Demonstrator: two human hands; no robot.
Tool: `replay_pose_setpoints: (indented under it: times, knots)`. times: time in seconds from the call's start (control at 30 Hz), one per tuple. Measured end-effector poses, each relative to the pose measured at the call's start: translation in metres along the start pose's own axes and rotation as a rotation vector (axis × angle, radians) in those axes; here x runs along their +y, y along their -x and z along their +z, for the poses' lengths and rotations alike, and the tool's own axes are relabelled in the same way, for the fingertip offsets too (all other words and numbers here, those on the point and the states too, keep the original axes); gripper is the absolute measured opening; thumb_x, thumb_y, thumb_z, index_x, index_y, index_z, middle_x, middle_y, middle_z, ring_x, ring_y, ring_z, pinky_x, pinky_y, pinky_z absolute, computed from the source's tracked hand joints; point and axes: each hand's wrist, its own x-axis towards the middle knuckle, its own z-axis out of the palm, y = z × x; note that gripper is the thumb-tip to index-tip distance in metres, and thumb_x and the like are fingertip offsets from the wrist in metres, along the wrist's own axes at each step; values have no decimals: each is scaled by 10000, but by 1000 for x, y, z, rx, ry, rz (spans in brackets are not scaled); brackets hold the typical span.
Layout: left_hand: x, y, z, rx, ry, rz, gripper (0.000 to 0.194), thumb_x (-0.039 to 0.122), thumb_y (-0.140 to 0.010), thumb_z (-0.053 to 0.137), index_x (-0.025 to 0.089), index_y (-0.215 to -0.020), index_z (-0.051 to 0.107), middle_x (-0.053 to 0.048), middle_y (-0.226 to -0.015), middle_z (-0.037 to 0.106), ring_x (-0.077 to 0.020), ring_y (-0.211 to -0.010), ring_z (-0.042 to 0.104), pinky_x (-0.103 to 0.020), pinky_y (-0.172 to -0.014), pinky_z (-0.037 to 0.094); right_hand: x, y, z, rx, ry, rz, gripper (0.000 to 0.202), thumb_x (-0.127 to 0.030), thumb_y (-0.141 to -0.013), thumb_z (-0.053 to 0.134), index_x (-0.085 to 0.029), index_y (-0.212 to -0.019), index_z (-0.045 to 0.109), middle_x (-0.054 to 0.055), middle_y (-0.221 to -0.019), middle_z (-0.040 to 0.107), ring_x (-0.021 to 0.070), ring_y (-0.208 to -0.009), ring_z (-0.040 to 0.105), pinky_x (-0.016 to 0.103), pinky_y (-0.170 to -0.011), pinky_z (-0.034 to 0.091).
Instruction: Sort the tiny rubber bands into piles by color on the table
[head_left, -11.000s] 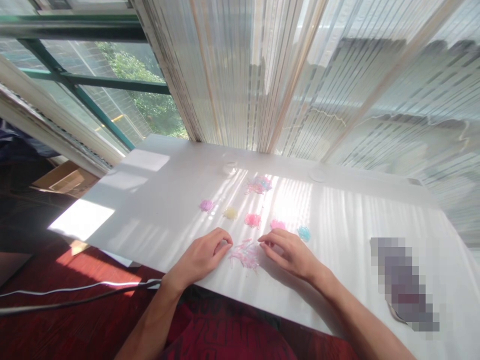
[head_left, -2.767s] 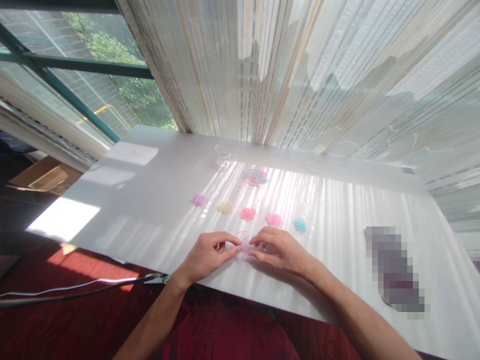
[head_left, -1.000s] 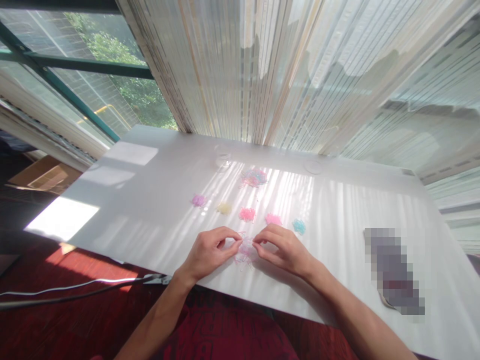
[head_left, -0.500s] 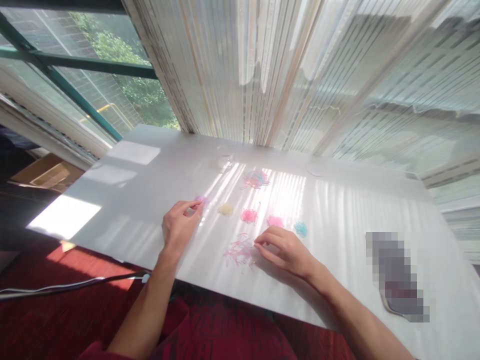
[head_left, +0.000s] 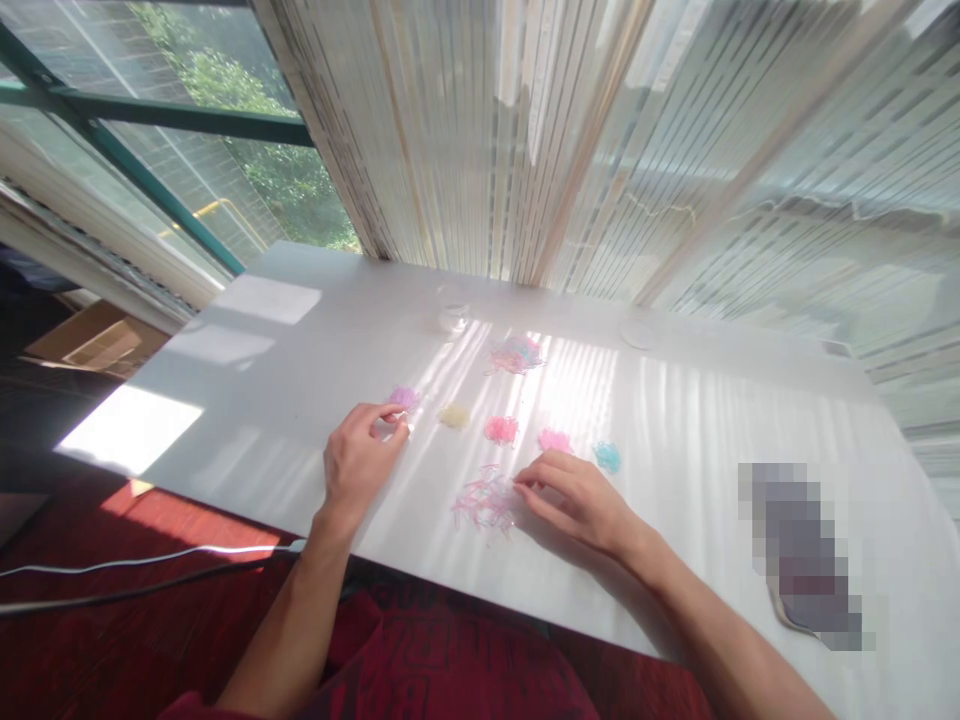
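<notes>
My left hand [head_left: 360, 455] hovers at the near side of a small purple pile [head_left: 403, 398] of thin strands that look like little rubber bands. Its fingers are curled, with a small gap between thumb and index fingertip and nothing visible between them. My right hand [head_left: 574, 495] has thumb and index pinched at the right edge of a loose pink-and-purple pile [head_left: 484, 503]; whatever lies between those fingertips is too small to see. Yellow [head_left: 454, 416], red [head_left: 501, 430], pink [head_left: 555, 439] and teal [head_left: 607, 457] piles form a slanting row rightward from the purple one.
A mixed-colour pile [head_left: 516, 354] lies farther back on the white table [head_left: 300, 400]. Behind it stand a clear cup [head_left: 453, 312] and a clear round lid or dish [head_left: 637, 332]. A pixelated dark object [head_left: 806, 560] rests at right. Curtains [head_left: 465, 130] hang along the back edge.
My left thumb and index finger have parted slightly beside the purple pile, which now shows more fully. My right hand stays pinched at the loose pile. The view has shifted a little.
</notes>
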Motion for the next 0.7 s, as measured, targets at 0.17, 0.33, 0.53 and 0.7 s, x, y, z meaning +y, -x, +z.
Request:
replay_pose_setpoints:
  times: [0.17,0.33,0.53,0.7]
  knots:
    - [2,7,-14,-252,66,140,136,302,-847,705,274,-939,801,34,-849,743,-109,-550,529,-232,-624,483,-1,-1,0,-2,2,13,187,-224,-1062,516,-195,-999,690,52,-829,695,169,-726,641,288,-665,532]
    - [14,21,-23,-647,164,316,135,313,-880,714,285,-991,786,30,-923,773,-132,-684,657,-223,-654,514,1,-1,1,-40,17,42,193,-227,-1049,510,-195,-1003,695,53,-824,683,172,-722,638,289,-662,531]
    - [31,29,-25,-812,193,378,141,268,-847,753,285,-983,788,29,-959,771,-156,-796,721,-229,-720,541,0,2,4,-79,-15,56,185,-241,-1033,536,-194,-991,710,47,-808,678,169,-718,635,281,-666,523]
    - [34,31,-21,-809,224,373,91,241,-887,714,278,-913,793,32,-904,776,-154,-794,727,-227,-704,525,0,3,6,-118,-22,59,158,-289,-1012,594,-189,-1007,715,46,-814,666,169,-709,621,277,-651,504]
